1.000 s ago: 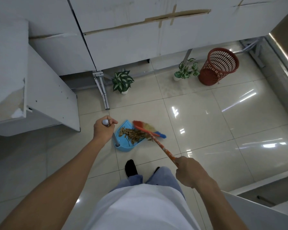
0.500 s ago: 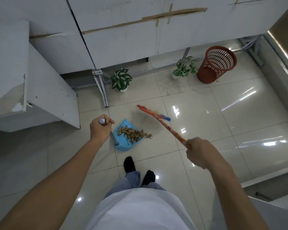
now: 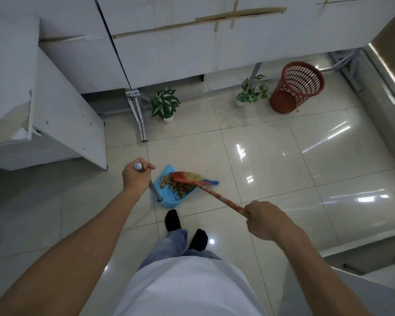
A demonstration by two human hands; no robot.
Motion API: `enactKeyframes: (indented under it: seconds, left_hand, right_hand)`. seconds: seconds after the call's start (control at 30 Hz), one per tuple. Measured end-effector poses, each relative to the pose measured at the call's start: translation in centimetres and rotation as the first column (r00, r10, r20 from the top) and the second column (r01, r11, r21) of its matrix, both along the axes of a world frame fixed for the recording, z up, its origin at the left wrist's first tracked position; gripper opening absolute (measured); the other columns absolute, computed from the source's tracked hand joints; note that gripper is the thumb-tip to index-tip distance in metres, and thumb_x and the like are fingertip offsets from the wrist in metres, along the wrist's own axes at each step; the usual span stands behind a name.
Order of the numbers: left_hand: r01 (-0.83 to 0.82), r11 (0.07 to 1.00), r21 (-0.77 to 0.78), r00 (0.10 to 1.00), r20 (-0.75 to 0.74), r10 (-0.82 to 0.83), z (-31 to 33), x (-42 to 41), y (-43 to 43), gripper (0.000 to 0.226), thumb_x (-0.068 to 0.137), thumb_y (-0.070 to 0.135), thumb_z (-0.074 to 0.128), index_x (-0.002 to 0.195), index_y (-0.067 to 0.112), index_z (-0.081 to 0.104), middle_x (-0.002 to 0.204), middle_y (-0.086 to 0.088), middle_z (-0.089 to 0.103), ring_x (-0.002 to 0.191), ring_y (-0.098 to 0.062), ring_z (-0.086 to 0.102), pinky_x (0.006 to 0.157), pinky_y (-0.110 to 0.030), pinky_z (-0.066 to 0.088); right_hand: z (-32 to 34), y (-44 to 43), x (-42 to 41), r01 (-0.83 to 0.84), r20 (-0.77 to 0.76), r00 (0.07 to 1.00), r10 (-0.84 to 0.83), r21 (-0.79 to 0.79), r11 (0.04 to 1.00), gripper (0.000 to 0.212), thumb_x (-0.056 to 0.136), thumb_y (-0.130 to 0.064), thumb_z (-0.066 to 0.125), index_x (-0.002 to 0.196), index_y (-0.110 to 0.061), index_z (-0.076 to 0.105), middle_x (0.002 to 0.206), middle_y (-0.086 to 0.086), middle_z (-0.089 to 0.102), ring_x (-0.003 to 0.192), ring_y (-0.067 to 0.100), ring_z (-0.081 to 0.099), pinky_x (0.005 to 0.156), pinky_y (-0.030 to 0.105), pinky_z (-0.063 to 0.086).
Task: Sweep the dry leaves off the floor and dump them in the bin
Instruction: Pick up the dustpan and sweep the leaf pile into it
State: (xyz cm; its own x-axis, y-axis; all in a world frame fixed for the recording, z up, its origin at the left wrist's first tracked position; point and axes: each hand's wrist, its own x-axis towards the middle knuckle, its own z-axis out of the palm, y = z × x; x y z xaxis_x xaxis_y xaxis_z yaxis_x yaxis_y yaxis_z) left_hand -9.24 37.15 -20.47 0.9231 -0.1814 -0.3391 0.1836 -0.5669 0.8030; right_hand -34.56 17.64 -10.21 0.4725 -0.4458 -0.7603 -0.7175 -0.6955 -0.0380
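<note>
Brown dry leaves (image 3: 178,189) lie heaped in the blue dustpan (image 3: 170,203) on the floor (image 3: 271,160), just beyond the person's feet. Half a second ago the broom (image 3: 189,177) was swung up clear of the pan. Now its bristles are down across the pan's mouth, on the leaves. I judge this a last tidying stroke before the carry to the red bin (image 3: 297,92), far right. The left hand (image 3: 136,177) grips the pan's upright handle, arm outstretched, and the right hand (image 3: 268,221) is clenched round the broomstick.
</note>
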Motion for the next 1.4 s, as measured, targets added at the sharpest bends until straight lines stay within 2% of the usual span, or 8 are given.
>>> enactKeyframes:
  seconds: [0.1, 0.27, 0.43, 0.6, 0.83, 1.0, 1.1, 1.4]
  left_hand:
    - [0.007, 1.0, -0.007, 1.0, -0.004, -0.007, 0.3, -0.3, 0.4, 0.041, 0.084, -0.01, 0.052, 0.058, 0.02, 0.041, 0.082, -0.003, 0.073, 0.087, -0.016, 0.066, 0.064, -0.023, 0.046]
    - [-0.009, 1.0, -0.016, 1.0, 0.0, 0.009, 0.9, 0.0, 1.6, 0.039, 0.084, -0.01, 0.05, 0.06, 0.02, 0.039, 0.081, 0.002, 0.073, 0.084, -0.007, 0.066, 0.068, -0.022, 0.047]
    - [0.108, 0.994, -0.027, 0.994, -0.011, -0.108, 1.5, -0.1, 2.9, 0.039, 0.083, -0.012, 0.05, 0.061, 0.018, 0.039, 0.085, -0.001, 0.075, 0.086, -0.007, 0.067, 0.074, -0.021, 0.05]
    - [0.131, 0.991, -0.005, 0.991, -0.027, -0.131, 0.9, -1.7, 3.5, 0.042, 0.082, -0.013, 0.05, 0.057, 0.019, 0.038, 0.086, -0.003, 0.075, 0.086, -0.011, 0.066, 0.068, -0.019, 0.044]
    - [0.075, 0.996, -0.04, 0.997, -0.002, -0.075, 0.1, -2.0, 4.1, 0.04, 0.081, -0.012, 0.051, 0.058, 0.019, 0.04, 0.086, -0.006, 0.075, 0.085, -0.013, 0.067, 0.069, -0.022, 0.045]
    - [0.073, 0.997, -0.034, 0.997, -0.004, -0.073, 0.6, -0.8, 4.8, 0.038, 0.082, -0.012, 0.052, 0.06, 0.017, 0.04, 0.086, -0.006, 0.075, 0.08, -0.007, 0.066, 0.069, -0.02, 0.047]
    - [0.087, 0.996, -0.032, 0.996, -0.011, -0.088, 0.9, 0.0, 5.9, 0.038, 0.081, -0.012, 0.051, 0.06, 0.017, 0.038, 0.083, -0.002, 0.074, 0.074, 0.004, 0.064, 0.068, -0.018, 0.046]
    - [0.039, 0.999, -0.014, 0.997, -0.066, -0.039, -0.1, 0.0, 8.2, 0.038, 0.084, -0.011, 0.049, 0.061, 0.017, 0.038, 0.085, -0.002, 0.074, 0.083, -0.008, 0.064, 0.068, -0.018, 0.042]
  right_hand:
    - [2.0, -1.3, -1.7, 0.04, 0.037, 0.999, -0.039, -0.016, 0.999, 0.019, 0.089, -0.019, 0.05, 0.101, -0.021, 0.064, 0.081, -0.003, 0.062, 0.069, 0.014, 0.061, 0.057, 0.025, 0.049]
    - [2.7, -2.0, -3.5, 0.242, 0.117, 0.959, -0.257, 0.127, 0.962, 0.022, 0.095, -0.016, 0.043, 0.101, -0.019, 0.064, 0.075, 0.004, 0.064, 0.049, 0.018, 0.056, 0.034, 0.02, 0.041]
    - [-1.5, 0.9, -4.8, 0.477, 0.169, 0.835, -0.524, 0.255, 0.841, 0.024, 0.098, -0.023, 0.043, 0.106, -0.012, 0.062, 0.079, 0.008, 0.067, 0.044, 0.02, 0.056, 0.041, 0.027, 0.048]
    - [-4.5, 5.5, -4.4, 0.562, 0.113, 0.769, -0.629, 0.35, 0.75, 0.026, 0.095, -0.022, 0.042, 0.105, -0.012, 0.063, 0.081, 0.015, 0.068, 0.045, 0.022, 0.055, 0.044, 0.032, 0.046]
    - [-0.9, 6.6, -2.3, 0.532, 0.055, 0.782, -0.62, 0.458, 0.712, 0.021, 0.097, -0.023, 0.048, 0.104, -0.013, 0.065, 0.087, 0.011, 0.065, 0.044, 0.014, 0.038, 0.039, 0.022, 0.034]
    - [3.5, 5.5, -2.0, 0.397, 0.135, 0.859, -0.494, 0.433, 0.809, 0.019, 0.099, -0.027, 0.049, 0.095, -0.019, 0.065, 0.087, 0.007, 0.068, 0.046, 0.016, 0.041, 0.035, 0.021, 0.036]
    - [4.5, 5.4, -1.6, 0.341, 0.177, 0.887, -0.426, 0.369, 0.864, 0.023, 0.099, -0.024, 0.045, 0.089, -0.019, 0.065, 0.071, 0.006, 0.063, 0.045, 0.016, 0.04, 0.034, 0.021, 0.038]
    - [-3.2, 7.6, 1.6, 0.333, 0.117, 0.922, -0.37, 0.248, 0.91, 0.025, 0.094, -0.011, 0.046, 0.111, -0.005, 0.063, 0.08, 0.006, 0.062, 0.047, 0.019, 0.056, 0.033, 0.021, 0.045]
